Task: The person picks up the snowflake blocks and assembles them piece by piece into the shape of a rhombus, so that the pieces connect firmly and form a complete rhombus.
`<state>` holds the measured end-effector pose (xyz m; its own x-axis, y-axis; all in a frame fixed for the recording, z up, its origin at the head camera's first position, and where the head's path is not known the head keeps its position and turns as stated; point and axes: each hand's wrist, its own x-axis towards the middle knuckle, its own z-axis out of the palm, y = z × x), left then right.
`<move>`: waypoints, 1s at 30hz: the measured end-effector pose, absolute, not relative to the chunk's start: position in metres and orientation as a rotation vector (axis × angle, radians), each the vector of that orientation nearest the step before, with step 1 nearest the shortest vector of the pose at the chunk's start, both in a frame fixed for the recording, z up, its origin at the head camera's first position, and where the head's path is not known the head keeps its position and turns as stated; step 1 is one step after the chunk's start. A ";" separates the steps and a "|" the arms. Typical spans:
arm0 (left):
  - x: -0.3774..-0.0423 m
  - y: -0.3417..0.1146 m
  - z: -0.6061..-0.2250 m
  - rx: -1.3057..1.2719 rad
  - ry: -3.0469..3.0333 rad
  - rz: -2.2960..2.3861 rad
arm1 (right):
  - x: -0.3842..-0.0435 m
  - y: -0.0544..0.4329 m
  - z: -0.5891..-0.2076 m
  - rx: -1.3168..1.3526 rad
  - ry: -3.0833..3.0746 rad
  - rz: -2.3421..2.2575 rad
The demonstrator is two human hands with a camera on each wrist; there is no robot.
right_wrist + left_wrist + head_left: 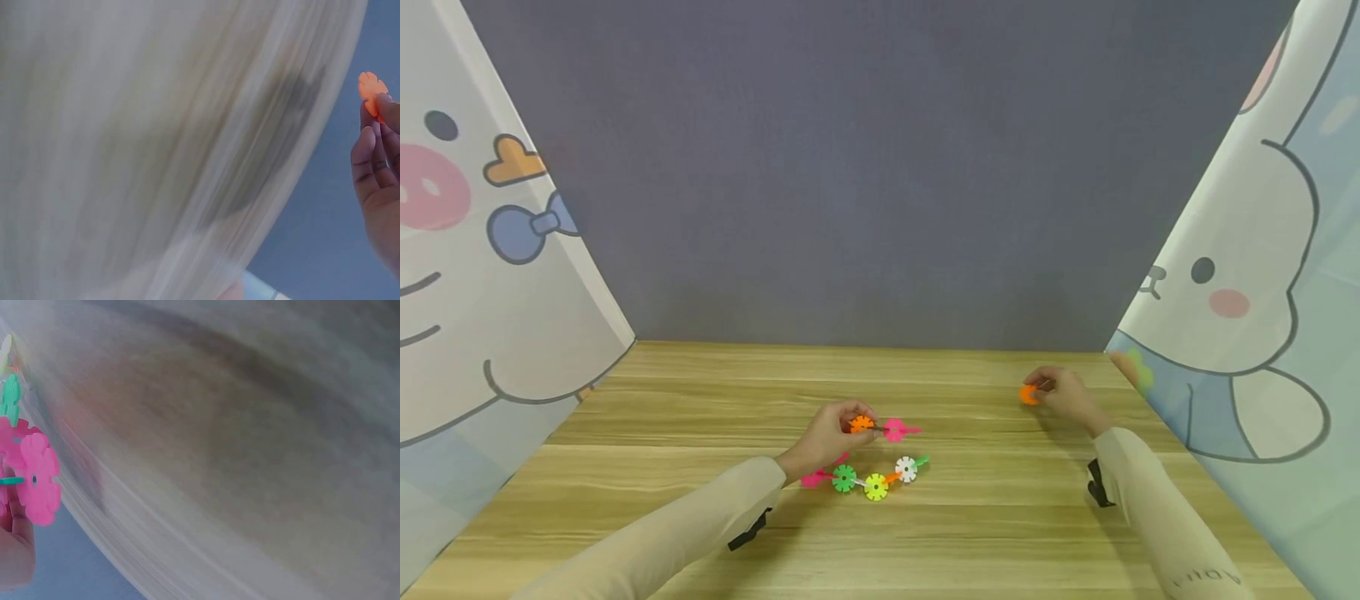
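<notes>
My left hand (pixel 826 437) grips a chain of notched plastic snowflake discs near an orange disc (pixel 862 424). From those fingers a pink disc (pixel 894 430) sticks out to the right. Nearer me, the chain curves through a green disc (pixel 844 478), a yellow disc (pixel 876 487) and a white disc (pixel 906 469); how all the parts join is partly hidden by the hand. In the left wrist view, pink discs (pixel 40 481) show beside the fingers. Off to the right, my right hand (pixel 1069 398) pinches a single orange disc (pixel 371 89) between thumb and finger.
Both hands are over a wood-grain table (pixel 970 533). A dark grey panel (pixel 880 183) rises along its far edge. Cloth with a cartoon pig (pixel 467 317) borders the left side, and cloth with a cartoon rabbit (pixel 1247 333) borders the right.
</notes>
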<state>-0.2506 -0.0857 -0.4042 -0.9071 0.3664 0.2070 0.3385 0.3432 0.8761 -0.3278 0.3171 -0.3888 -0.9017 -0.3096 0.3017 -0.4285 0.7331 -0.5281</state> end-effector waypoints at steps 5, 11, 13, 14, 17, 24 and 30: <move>-0.251 -0.086 -0.405 0.655 2.564 1.664 | -0.324 0.302 -0.388 0.670 -2.745 0.968; -0.251 -0.086 -0.406 0.632 2.584 1.665 | -0.314 0.282 -0.390 0.777 -2.748 1.077; -0.250 -0.086 -0.404 0.628 2.582 1.669 | -0.310 0.274 -0.390 0.822 -2.733 1.106; -0.248 -0.085 -0.402 0.629 2.581 1.669 | -0.307 0.270 -0.390 0.847 -2.724 1.109; -0.241 -0.084 -0.392 0.645 2.566 1.671 | -0.300 0.257 -0.390 0.904 -2.711 1.139; -0.228 -0.084 -0.374 0.651 2.562 1.659 | -0.287 0.229 -0.389 1.014 -2.671 1.239; -0.228 -0.083 -0.373 0.636 2.581 1.644 | -0.278 0.208 -0.385 1.045 -2.631 1.332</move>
<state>-0.2279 -0.0832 -0.3734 -0.9170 0.3447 0.2008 0.3277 0.3639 0.8719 -0.2783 0.2082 -0.3854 -0.7769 -0.5559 0.2956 -0.5672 0.4142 -0.7118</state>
